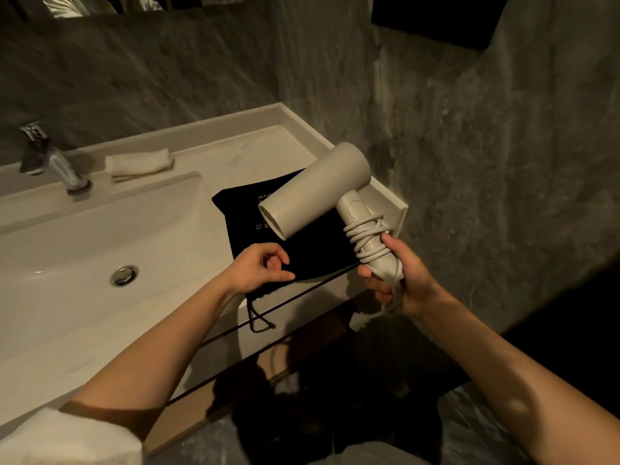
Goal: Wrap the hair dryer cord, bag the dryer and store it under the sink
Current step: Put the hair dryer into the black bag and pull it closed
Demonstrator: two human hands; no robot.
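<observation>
A pale hair dryer (318, 187) is held up over the right end of the counter, its nozzle pointing left. Its cord (367, 234) is coiled around the handle, and a loose end with the plug (360, 322) dangles below my right hand (399, 276), which grips the handle's bottom. A black drawstring bag (302, 250) lies flat on the counter under the dryer. My left hand (260, 268) rests at the bag's near edge with fingers curled, pinching the fabric or touching it; I cannot tell which.
The white basin (100, 250) with its drain (124, 275) lies to the left, a chrome faucet (55, 162) behind it. A folded white towel (139, 162) sits near the back edge. A grey stone wall (486, 146) closes the right side. Dark open space shows below the counter front.
</observation>
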